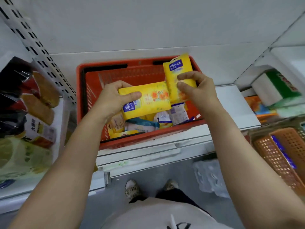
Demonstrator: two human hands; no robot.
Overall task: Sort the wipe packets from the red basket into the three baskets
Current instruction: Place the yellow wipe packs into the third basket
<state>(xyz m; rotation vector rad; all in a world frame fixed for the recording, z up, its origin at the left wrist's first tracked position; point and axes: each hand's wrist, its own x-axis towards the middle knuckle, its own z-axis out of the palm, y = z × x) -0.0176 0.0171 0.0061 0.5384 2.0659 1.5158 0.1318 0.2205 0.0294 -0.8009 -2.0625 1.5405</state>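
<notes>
The left hand (112, 98) is gripping a wide yellow packet (146, 100) by its left end, thumb across the top, holding it flat above the red basket (92, 90). The right hand (196, 90) is pinching a narrower yellow packet (176, 71) at mid-body, holding it upright. Both packets are looking light, soft and squashy, with glossy film likely to be slipping, so gripping across the width seems wise. Each is showing a blue label and orange flowers. More packets (148, 124) are lying in the basket below. An orange basket (277, 156) is sitting far right.
</notes>
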